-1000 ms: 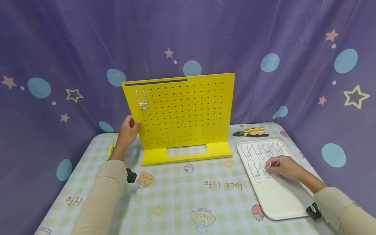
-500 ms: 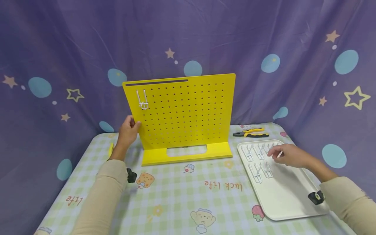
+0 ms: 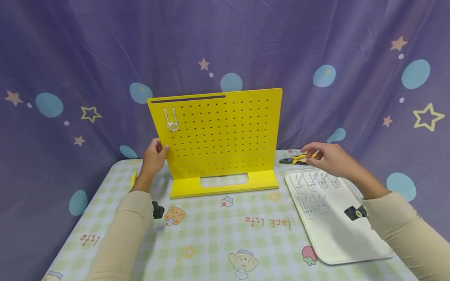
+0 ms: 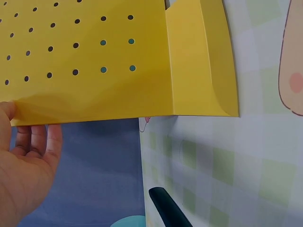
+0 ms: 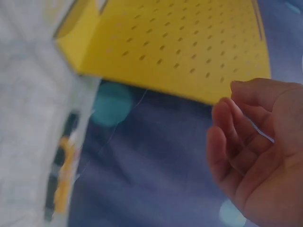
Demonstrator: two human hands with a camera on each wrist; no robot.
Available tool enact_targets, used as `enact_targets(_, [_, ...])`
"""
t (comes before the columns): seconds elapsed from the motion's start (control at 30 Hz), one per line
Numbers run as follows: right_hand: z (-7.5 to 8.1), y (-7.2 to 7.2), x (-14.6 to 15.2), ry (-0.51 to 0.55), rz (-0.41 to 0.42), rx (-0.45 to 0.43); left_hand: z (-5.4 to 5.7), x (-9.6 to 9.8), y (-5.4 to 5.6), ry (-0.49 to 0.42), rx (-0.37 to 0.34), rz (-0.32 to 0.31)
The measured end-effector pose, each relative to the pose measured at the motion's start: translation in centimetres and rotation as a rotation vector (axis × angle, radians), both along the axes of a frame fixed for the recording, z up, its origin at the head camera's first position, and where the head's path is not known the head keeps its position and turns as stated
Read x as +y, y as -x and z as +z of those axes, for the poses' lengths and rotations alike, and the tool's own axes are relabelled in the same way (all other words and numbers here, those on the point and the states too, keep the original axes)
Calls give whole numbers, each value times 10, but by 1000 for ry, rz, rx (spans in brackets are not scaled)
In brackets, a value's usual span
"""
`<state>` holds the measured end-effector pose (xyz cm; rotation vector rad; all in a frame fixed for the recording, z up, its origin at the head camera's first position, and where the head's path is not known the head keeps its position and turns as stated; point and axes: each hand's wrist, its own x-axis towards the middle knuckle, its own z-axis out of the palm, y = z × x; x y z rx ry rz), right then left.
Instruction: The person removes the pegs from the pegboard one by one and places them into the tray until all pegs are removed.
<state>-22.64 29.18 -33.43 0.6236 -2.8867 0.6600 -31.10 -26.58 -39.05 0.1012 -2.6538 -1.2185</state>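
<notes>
My left hand [image 3: 154,158] grips the left side edge of an upright yellow pegboard [image 3: 218,136], thumb in front and fingers behind. A white wire hook [image 3: 171,120] hangs near the board's upper left corner. My right hand [image 3: 327,158] is raised above the far end of a white tray [image 3: 346,242], overlapping the pliers in the head view. Its fingers are curled, and a thin pale wire [image 5: 262,133] shows between them in the right wrist view; the hand hides most of this pegboard hook. Several white pegboard hooks [image 3: 308,208] lie in rows on the tray.
Pliers [image 3: 288,160] with yellow-black handles lie behind the tray. A yellow object [image 3: 133,178] is partly hidden beside my left forearm. The board's base [image 3: 223,190] stands on a checked tablecloth [image 3: 211,234]. A purple curtain [image 3: 225,47] hangs close behind.
My right hand has lifted from the hooks on the tray and moved up and away, toward the pliers. My left hand stays on the board's edge.
</notes>
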Motion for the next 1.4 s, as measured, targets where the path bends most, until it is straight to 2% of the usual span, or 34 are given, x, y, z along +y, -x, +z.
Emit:
enact_targets(0.13, [13,9,-30,46,5,-4,1,-1,-1,5,-6,-2])
enact_targets(0.27, [18,21,-59,94,33,20,1,-1,-1,10,-13,5])
enact_targets(0.4, [17,34,-86,153,71,96,0,-2,-2,14,2,7])
enact_targets(0.5, [15,42,-105,250,75,139,-2,-4,-3,22,14,6])
enact_targets(0.63, [11,51,-133,380,80,152,-4,-5,-5,15,14,4])
enact_targets(0.7, [10,55,-150,405,96,153,-4,-5,-6,10,11,6])
enact_targets(0.87, [11,63,-193,432,143,153,-3,-5,-6,13,15,4])
enact_targets(1.1, [17,75,-251,475,194,202,0,-2,-3,14,41,-3])
enact_targets(1.4, [30,88,-309,333,153,186,1,-1,-2,14,33,-15])
